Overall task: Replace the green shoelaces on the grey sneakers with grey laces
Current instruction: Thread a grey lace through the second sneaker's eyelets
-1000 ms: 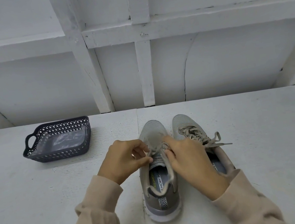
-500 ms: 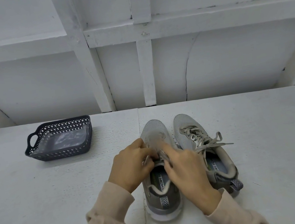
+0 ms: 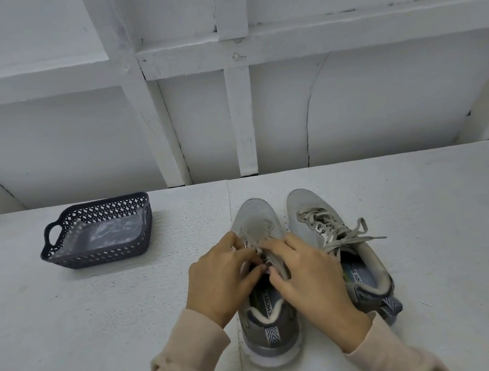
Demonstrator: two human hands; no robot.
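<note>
On the left of the white table (image 3: 69, 344) a dark perforated basket (image 3: 99, 256) is set, with a crumpled clear plastic bag (image 3: 108, 232) inside; whether any lace lies in it cannot be told. Nearer the middle, the left hand (image 3: 220, 281) is seen with its fingers curled, pinching a grey lace (image 3: 267, 254) over the tongue of the left sneaker (image 3: 271, 333), which is stood with its toe away from the person. That same lace is pinched from the other side by the right hand (image 3: 313, 284), whose fingers are likewise bent around it, the two hands meeting above the upper eyelets. Just beside it, the right sneaker (image 3: 305, 207) is found fully laced, its pale grey laces (image 3: 347, 234) tied in a bow with the ends splayed outward. No green lace is to be seen anywhere. The task is judged nearly complete: one shoe is finished, and on the other only the upper eyelets or the final knot seem left. How far its lacing reaches is hidden by the hands.
</note>
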